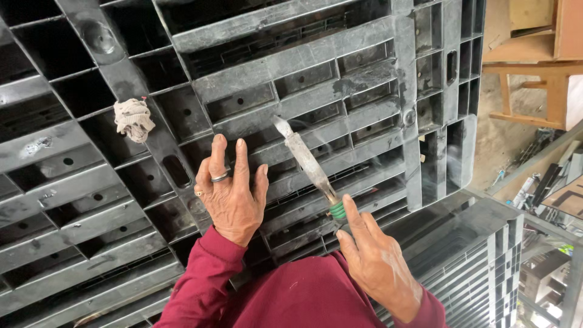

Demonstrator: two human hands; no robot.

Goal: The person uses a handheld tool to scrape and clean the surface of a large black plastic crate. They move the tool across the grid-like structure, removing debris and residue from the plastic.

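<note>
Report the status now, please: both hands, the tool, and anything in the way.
Left hand flat on black plastic pallet. Right hand grips flat blade tool, tip on a pallet rib. Crumpled rag lies apart, left.

This looks like a rough workshop or repair yard. A large black moulded-plastic pallet with a ribbed grid of cells (pixel 316 67), scuffed and dusty, fills most of the view, and a second grey slatted plastic pallet (pixel 480 267) stands past its lower right corner. Beyond its right edge are bare dirt ground (pixel 501 143), an unpainted wooden frame of planks (pixel 534 67) and a heap of metal scrap and tools (pixel 537 182).
</note>
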